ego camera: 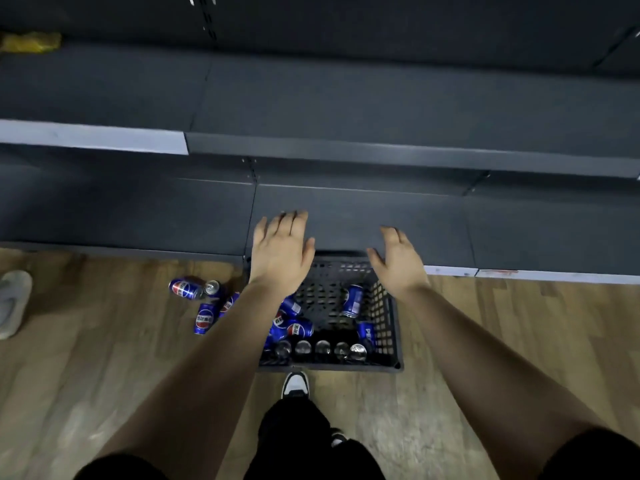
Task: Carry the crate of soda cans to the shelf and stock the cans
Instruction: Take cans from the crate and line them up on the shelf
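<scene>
A dark perforated plastic crate point(388, 327) stands on the wooden floor against the bottom shelf point(363, 220). Several blue soda cans point(296, 329) lie and stand inside it, with a row upright along its near wall. More blue cans point(185, 289) lie loose on the floor left of the crate. My left hand point(280, 251) hovers above the crate's far left corner, fingers straight and empty. My right hand point(398, 258) hovers above the far right side, fingers spread and empty. Neither hand touches the crate or a can.
Dark empty shelves rise in tiers behind the crate, the upper one point(381, 98) with a white label strip point(93, 136) at left. A yellow bag point(29, 41) lies at the far top left. A grey slipper point(14, 303) sits at left. My shoe point(295, 384) is just behind the crate.
</scene>
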